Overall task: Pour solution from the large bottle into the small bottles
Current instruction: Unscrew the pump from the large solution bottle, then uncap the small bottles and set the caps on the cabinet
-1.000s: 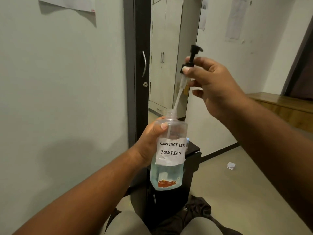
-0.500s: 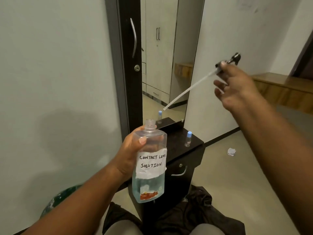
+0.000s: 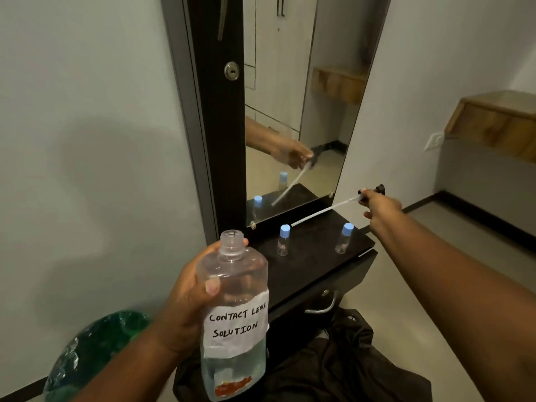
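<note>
My left hand (image 3: 185, 311) grips the large clear bottle (image 3: 233, 317), upright, its neck uncapped, with a white label reading "contact lens solution" and liquid in its lower part. My right hand (image 3: 378, 204) reaches out over the black dresser top (image 3: 313, 256) and holds the black pump cap (image 3: 377, 189), whose long white dip tube (image 3: 322, 213) points left. Two small clear bottles with blue caps stand on the dresser: one on the left (image 3: 283, 239) and one on the right (image 3: 343, 237).
A tall mirror (image 3: 290, 111) behind the dresser reflects my hand and the small bottles. The dresser has a drawer with a metal handle (image 3: 323, 306). Dark cloth (image 3: 333, 367) lies on my lap. A green bag (image 3: 95, 349) sits low left. A wooden shelf (image 3: 493, 123) hangs at right.
My right hand pulled the pump cap with its tube out of the large bottle and carried it right and down toward the dresser top. The view tilted down.
</note>
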